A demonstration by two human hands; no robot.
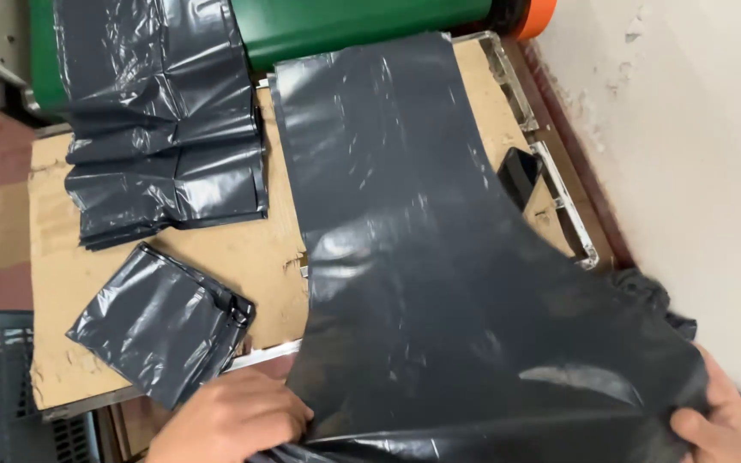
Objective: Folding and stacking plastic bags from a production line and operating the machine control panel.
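Hands hold the near end of a long dark plastic sheet that runs from the green roller across the cardboard worktop. The left hand presses closed on its near left corner; the right hand pinches its near right edge. A folded bag and a bag stack lie left. Uneven pulling could likely skew or crease the slippery sheet, or snag it on the metal frame at right.
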